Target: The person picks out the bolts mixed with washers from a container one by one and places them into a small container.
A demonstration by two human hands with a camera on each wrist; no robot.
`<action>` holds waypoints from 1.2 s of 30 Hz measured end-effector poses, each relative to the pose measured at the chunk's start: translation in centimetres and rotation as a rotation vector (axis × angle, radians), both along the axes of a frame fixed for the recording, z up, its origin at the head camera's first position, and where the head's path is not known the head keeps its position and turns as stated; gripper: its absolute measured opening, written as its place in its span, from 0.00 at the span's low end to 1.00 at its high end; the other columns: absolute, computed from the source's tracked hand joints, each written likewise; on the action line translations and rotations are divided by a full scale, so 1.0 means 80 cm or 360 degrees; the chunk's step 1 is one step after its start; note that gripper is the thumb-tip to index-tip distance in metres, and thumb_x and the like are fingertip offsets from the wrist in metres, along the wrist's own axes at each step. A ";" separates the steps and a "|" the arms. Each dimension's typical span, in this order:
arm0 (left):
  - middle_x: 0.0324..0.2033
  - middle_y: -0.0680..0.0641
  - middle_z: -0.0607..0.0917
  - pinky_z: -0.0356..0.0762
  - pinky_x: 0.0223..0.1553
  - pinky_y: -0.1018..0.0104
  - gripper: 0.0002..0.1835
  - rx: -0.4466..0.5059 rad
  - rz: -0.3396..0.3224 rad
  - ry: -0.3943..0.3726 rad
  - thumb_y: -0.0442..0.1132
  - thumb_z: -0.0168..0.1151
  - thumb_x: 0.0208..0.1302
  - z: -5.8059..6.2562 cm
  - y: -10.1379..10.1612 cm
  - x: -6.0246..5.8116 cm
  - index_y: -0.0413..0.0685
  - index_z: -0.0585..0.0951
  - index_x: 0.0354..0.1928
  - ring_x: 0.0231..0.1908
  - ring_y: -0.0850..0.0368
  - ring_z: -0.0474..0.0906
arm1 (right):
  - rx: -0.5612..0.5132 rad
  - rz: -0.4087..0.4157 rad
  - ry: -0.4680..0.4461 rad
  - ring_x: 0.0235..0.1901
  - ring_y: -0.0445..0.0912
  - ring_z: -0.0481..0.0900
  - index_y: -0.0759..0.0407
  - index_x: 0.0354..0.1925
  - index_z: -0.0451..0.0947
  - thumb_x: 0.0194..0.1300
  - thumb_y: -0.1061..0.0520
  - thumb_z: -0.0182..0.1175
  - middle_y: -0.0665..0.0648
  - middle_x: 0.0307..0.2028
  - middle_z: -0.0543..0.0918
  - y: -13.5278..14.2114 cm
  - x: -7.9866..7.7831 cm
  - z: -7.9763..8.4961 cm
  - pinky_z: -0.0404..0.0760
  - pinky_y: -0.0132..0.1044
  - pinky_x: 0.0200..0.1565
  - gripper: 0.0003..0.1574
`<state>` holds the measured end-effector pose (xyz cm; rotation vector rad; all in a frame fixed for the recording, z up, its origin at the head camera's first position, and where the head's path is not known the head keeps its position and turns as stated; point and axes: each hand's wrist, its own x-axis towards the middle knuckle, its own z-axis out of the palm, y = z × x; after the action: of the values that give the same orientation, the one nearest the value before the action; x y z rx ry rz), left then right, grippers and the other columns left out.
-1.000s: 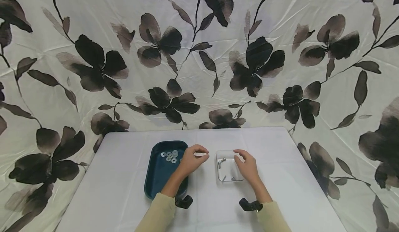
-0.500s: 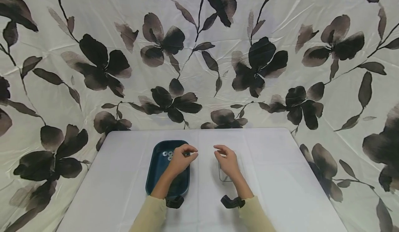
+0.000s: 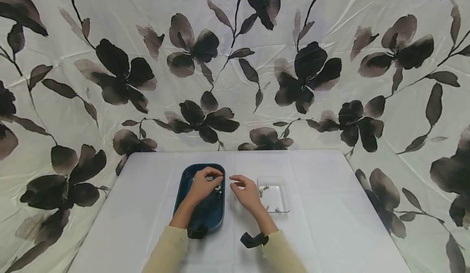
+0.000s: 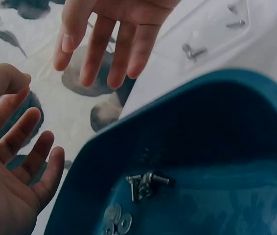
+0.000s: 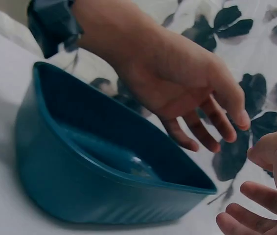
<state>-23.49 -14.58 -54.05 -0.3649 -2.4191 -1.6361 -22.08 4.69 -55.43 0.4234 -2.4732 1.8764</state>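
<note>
Leftward both have shifted: my left hand (image 3: 203, 186) over the blue tray (image 3: 207, 216), my right hand (image 3: 247, 194) off the clear box (image 3: 276, 198), fingers loosely apart. Lower centre, the tray holds bolts (image 4: 133, 191) and washers (image 4: 112, 213) — partly behind my left hand, too jumbled to count. Right, the box holds loose screws (image 3: 261, 193).

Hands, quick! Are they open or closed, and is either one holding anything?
Left hand: open, nothing seen in it.
Right hand: open too, nothing seen in it.
</note>
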 end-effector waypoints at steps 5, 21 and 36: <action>0.36 0.51 0.84 0.78 0.46 0.51 0.06 -0.0005 0.0012 -0.0049 0.34 0.69 0.60 -0.009 -0.012 -0.003 0.43 0.85 0.39 0.41 0.54 0.80 | -0.0044 0.0068 -0.0023 0.50 0.56 0.80 0.60 0.54 0.80 0.68 0.57 0.59 0.56 0.54 0.80 -0.014 0.006 -0.011 0.79 0.47 0.47 0.17; 0.39 0.50 0.84 0.80 0.34 0.61 0.07 -0.0102 0.0107 -0.0290 0.38 0.68 0.62 -0.034 -0.025 -0.024 0.46 0.85 0.41 0.44 0.51 0.79 | -0.0163 0.0171 -0.0169 0.45 0.53 0.83 0.66 0.55 0.77 0.65 0.62 0.62 0.66 0.53 0.79 -0.026 0.025 -0.027 0.82 0.39 0.38 0.20; 0.43 0.45 0.80 0.77 0.45 0.49 0.08 -0.0434 0.0114 -0.0315 0.36 0.72 0.56 -0.066 -0.040 -0.047 0.47 0.86 0.38 0.44 0.47 0.80 | -0.0351 0.0231 -0.0299 0.47 0.58 0.82 0.67 0.56 0.75 0.64 0.68 0.59 0.75 0.55 0.74 -0.029 0.039 -0.013 0.83 0.39 0.38 0.21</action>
<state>-27.28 -17.76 -59.32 -0.1589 -2.7765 -1.3731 -18.99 2.40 -56.46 0.4494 -2.3610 2.3166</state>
